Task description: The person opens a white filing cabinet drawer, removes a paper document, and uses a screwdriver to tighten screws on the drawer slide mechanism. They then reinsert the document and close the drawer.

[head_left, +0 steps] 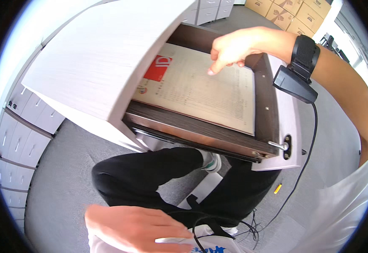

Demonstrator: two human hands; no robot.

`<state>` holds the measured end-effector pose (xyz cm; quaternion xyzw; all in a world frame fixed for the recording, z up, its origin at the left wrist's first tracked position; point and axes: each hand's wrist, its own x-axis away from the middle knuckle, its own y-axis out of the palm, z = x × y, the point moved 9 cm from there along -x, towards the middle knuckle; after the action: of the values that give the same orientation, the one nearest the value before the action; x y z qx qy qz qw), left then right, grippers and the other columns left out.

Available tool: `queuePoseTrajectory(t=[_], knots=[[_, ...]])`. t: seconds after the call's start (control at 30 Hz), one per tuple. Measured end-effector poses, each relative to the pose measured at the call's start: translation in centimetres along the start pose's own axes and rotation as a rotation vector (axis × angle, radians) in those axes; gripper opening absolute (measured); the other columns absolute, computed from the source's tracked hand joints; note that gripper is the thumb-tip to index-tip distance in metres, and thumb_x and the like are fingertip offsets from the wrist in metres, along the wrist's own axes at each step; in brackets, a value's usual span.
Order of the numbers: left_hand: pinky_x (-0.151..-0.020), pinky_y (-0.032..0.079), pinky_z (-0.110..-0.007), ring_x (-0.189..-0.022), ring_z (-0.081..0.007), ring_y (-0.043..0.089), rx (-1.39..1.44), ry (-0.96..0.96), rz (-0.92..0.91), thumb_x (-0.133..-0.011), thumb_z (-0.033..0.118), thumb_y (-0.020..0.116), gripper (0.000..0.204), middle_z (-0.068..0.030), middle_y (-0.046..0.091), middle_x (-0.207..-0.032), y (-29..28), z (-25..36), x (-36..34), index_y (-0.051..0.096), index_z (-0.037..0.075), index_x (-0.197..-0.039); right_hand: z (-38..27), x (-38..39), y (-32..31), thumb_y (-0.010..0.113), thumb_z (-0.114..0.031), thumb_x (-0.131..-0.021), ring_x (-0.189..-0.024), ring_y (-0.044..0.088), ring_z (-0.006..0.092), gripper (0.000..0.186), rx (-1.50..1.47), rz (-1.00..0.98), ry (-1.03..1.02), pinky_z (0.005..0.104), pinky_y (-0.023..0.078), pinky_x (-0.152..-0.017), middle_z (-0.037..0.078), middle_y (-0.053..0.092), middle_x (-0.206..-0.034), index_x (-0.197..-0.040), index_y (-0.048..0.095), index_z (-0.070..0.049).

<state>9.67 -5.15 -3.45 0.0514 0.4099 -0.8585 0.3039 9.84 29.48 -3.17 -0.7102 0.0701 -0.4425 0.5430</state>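
Observation:
My right hand [230, 50] reaches over a pulled-out dark wooden drawer [192, 130] of a pale cabinet [78, 59], nearest the printed sheets [209, 101] inside it, which bear a red square. Its fingers are loosely bent, the thumb apart, with nothing seen in them. My left hand [137, 225] is low over my lap, fingers extended; a thin white item [171, 240] shows by its fingertips. A metal fitting [279, 145] sticks out at the drawer front. A black device [295, 82] with a cable is strapped to my right wrist.
Pale drawer units [26, 143] line the left, with more [207, 10] at the back. Stacked cardboard boxes [293, 12] stand at the back right. My bent legs [146, 168] are under the drawer. A small yellow tool [278, 189] lies on the grey floor, near black cables [253, 227].

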Motion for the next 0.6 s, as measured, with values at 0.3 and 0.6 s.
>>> queuePoseTrajectory(t=[0.3,0.6], knots=[[-0.096,0.054,-0.037,-0.116,-0.0284,0.065,0.158,-0.101,0.066,-0.092,0.016,0.071,0.043,-0.0135,0.064,-0.130,-0.1,-3.0,4.0,0.063,0.013,-0.134,3.1,-4.7,1.4,0.065,-0.064,-0.081,-0.056,0.056,0.0239,0.075,0.236,-0.039,0.113,0.0364,0.047,-0.052,0.013,0.057,-0.064,-0.079,0.067,0.011],[-0.094,0.054,-0.035,-0.116,-0.0268,0.065,0.161,-0.117,0.094,-0.093,0.020,0.070,0.041,-0.0128,0.064,-0.130,0.0,-3.9,5.4,0.064,0.014,-0.133,5.2,-5.9,0.6,0.078,-0.060,-0.069,-0.054,0.054,0.0223,0.067,0.154,0.033,0.177,0.0376,0.043,-0.048,0.010,0.055,-0.061,-0.066,0.060,0.005]])
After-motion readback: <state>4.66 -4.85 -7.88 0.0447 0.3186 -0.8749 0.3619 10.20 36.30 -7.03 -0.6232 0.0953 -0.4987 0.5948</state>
